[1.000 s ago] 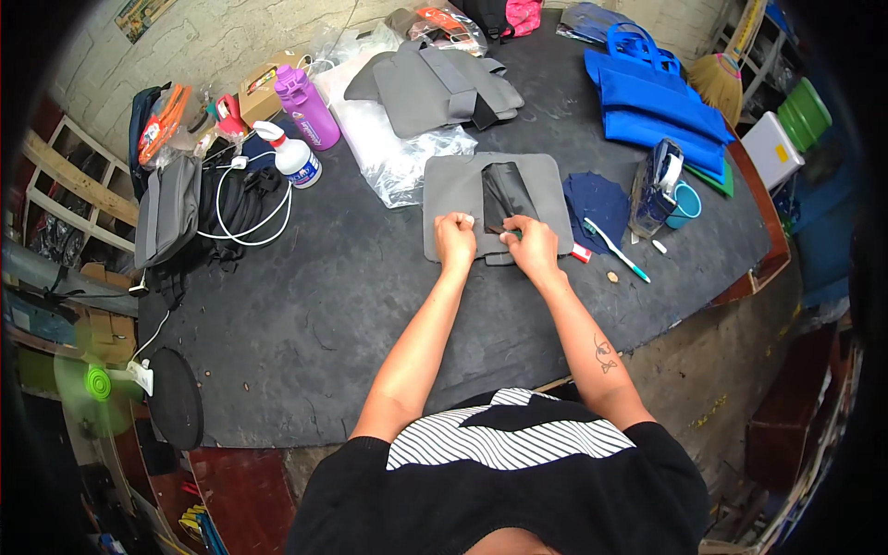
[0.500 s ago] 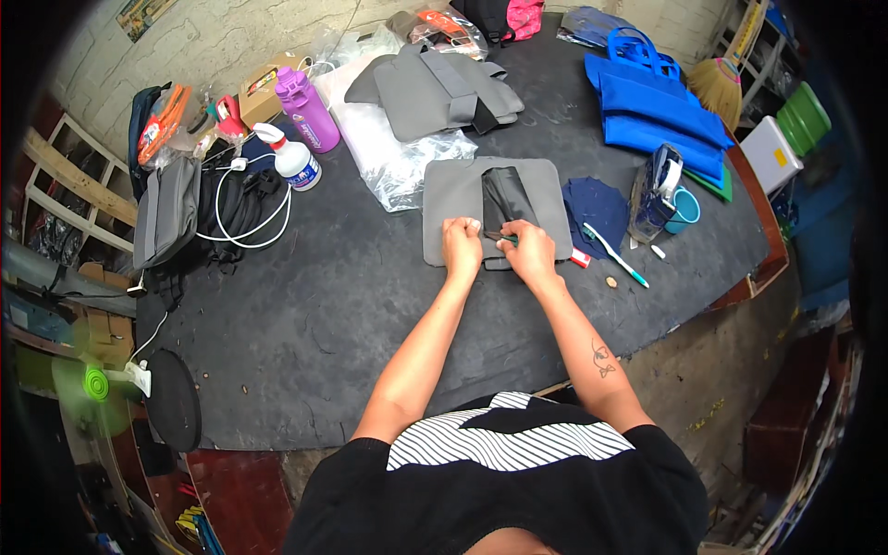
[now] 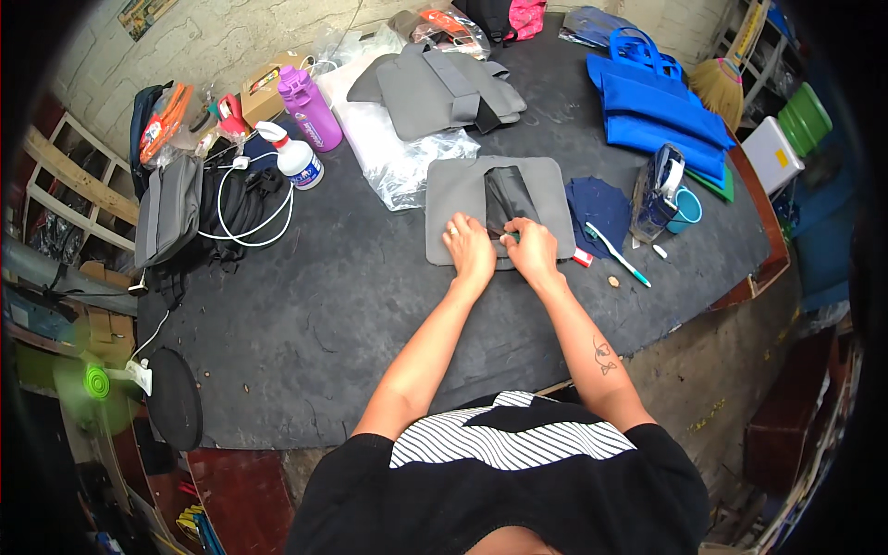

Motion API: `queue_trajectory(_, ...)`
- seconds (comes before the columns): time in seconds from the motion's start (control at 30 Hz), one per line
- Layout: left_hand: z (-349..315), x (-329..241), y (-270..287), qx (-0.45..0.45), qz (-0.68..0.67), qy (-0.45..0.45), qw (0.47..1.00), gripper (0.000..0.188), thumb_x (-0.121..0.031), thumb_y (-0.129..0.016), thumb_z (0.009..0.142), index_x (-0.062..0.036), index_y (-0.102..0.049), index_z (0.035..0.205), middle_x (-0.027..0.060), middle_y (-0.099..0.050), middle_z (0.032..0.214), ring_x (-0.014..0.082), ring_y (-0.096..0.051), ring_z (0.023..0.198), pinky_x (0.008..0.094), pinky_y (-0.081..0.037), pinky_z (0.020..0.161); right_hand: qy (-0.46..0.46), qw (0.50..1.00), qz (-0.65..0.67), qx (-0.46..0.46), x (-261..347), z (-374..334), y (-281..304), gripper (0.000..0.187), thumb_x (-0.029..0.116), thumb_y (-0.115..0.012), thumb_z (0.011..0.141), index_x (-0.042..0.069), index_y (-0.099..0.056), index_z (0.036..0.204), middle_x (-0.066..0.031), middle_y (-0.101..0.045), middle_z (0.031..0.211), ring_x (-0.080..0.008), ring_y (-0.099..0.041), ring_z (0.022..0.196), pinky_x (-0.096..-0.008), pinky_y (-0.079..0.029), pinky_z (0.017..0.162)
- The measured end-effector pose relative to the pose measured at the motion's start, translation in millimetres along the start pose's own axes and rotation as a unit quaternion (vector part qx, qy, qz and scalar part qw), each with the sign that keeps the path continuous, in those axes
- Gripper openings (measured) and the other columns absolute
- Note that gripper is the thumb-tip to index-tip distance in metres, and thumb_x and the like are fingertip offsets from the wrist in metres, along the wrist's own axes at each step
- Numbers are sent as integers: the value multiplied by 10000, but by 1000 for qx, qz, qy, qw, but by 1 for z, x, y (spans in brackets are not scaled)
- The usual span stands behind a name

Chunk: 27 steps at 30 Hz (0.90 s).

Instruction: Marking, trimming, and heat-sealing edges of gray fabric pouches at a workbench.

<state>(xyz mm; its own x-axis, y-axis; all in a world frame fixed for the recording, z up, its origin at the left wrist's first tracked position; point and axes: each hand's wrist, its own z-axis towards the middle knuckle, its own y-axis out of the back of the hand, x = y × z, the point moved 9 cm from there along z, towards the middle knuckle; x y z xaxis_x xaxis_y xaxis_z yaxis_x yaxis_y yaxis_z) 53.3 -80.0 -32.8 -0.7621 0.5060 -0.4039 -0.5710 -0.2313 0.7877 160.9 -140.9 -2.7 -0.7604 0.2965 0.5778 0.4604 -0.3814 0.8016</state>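
Note:
A grey fabric panel (image 3: 453, 185) with rounded corners lies flat on the dark table, with a strip of black material (image 3: 508, 192) along its middle. My left hand (image 3: 470, 248) rests on the panel's near part, fingers stretched out beside the black strip and holding nothing. Just right of it, my right hand (image 3: 535, 252) is closed in a pinch at the strip's near end. A bit of a small green-handled tool shows at its fingertips; the tool's working end is hidden.
Right of the panel lie a dark blue cloth (image 3: 597, 208), a toothbrush (image 3: 618, 254), a tape dispenser (image 3: 655, 199) and a teal cup (image 3: 685, 209). Blue bags (image 3: 652, 111) sit behind. A spray bottle (image 3: 298, 165), purple bottle (image 3: 311, 111) and white cable (image 3: 242, 242) are left; grey pieces (image 3: 425, 97) lie at the back.
My left hand has opened from a closed grip near the strip and now lies with fingers stretched out on the panel. My right hand stays nearly in place, its green-handled tool less visible.

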Motion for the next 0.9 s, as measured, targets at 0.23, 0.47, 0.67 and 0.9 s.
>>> queue_trajectory(0.23,10,54,-27,30,-209,191,959,129,-107,-555,831,-3,-609,884,159,-507,1045,336,-498,1002,444,-394,862,80,994,-6,-69,9,-6,2,160,100,-679,723,41,-644,867,-114,-658,882,-312,-643,799,-412,-498,697)
queue_trajectory(0.47,6,62,-37,57,-449,258,854,170,-149,-534,901,4,-608,919,109,-579,1034,214,-529,974,317,-398,877,77,995,-31,-59,14,-3,0,182,111,-684,722,45,-655,889,-103,-665,903,-302,-643,806,-390,-497,704)
queue_trajectory(0.67,19,63,-9,55,-559,238,792,139,-126,-560,894,-1,-622,897,42,-641,858,110,-548,864,271,-426,788,88,993,4,-84,10,-6,2,155,99,-680,714,41,-644,854,-110,-655,861,-307,-638,795,-407,-494,683)
queue_trajectory(0.9,11,23,17,-1,-127,-38,991,59,-101,-660,720,-77,-668,773,69,-579,870,263,-533,884,392,-380,793,112,990,-52,-67,20,-2,1,161,82,-682,699,31,-649,848,-110,-659,852,-301,-639,796,-394,-498,702)
